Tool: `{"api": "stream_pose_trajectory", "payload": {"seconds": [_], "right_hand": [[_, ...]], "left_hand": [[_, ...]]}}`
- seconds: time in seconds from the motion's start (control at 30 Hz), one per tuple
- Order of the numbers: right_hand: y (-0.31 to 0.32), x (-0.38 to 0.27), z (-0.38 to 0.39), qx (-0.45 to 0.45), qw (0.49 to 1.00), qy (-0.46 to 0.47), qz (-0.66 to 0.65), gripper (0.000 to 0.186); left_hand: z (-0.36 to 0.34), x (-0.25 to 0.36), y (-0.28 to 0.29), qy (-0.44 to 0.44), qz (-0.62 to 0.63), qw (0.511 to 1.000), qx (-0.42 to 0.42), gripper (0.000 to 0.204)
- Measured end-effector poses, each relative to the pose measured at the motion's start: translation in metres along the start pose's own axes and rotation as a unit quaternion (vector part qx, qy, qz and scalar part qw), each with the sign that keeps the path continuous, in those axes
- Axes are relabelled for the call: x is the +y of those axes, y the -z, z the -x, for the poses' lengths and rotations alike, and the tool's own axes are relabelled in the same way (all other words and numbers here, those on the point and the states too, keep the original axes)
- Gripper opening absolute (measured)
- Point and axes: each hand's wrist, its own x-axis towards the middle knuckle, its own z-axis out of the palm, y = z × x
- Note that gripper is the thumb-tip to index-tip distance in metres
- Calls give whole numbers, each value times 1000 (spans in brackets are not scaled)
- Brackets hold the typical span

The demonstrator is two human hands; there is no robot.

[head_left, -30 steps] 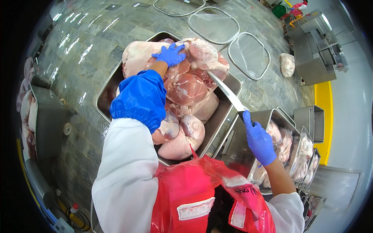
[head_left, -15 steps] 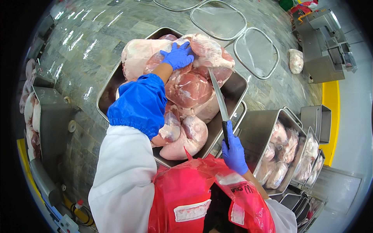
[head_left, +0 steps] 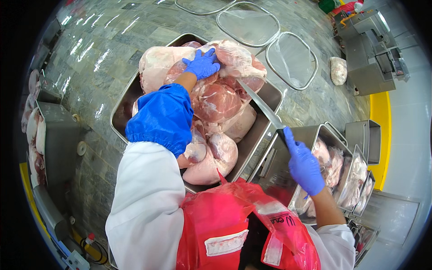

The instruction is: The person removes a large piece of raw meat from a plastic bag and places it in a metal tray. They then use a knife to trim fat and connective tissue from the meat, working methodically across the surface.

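My left hand (head_left: 202,64), in a blue glove, lies spread on the raw meat at the far side of a deep steel bin (head_left: 122,108). Large skin-on cuts fill the bin, among them a pale meat cut (head_left: 234,57) just right of my fingers and a round red cut (head_left: 217,103) nearer to me. A long knife (head_left: 264,108) slants over the bin's right side, its tip at the edge of the pale cut; whether it has gone in, I cannot tell. Beyond the right rim, my gloved right hand (head_left: 306,164) is closed round the knife's dark handle.
Steel bins with bagged meat (head_left: 333,166) stand at the right. Metal hoops with clear bags (head_left: 292,60) stand beyond my bin. A wrapped bundle (head_left: 338,70) lies on the floor near a steel machine (head_left: 366,54). More meat-filled bins (head_left: 58,139) line the left.
My right hand has moved outward to the right and slightly up, bringing the knife to a flatter slant. My left hand stays spread on the meat.
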Motion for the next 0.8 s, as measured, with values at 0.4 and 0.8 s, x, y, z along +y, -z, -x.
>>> {"api": "stream_pose_trajectory", "payload": {"seconds": [0.4,0.8], "right_hand": [[17,-64,-20,84,905,46,415,66],[73,-24,-57,53,967,104,225,61]], "left_hand": [[4,-2,2,-14,8,1000,12,65],[4,-7,-2,-2,-11,1000,25,63]]}}
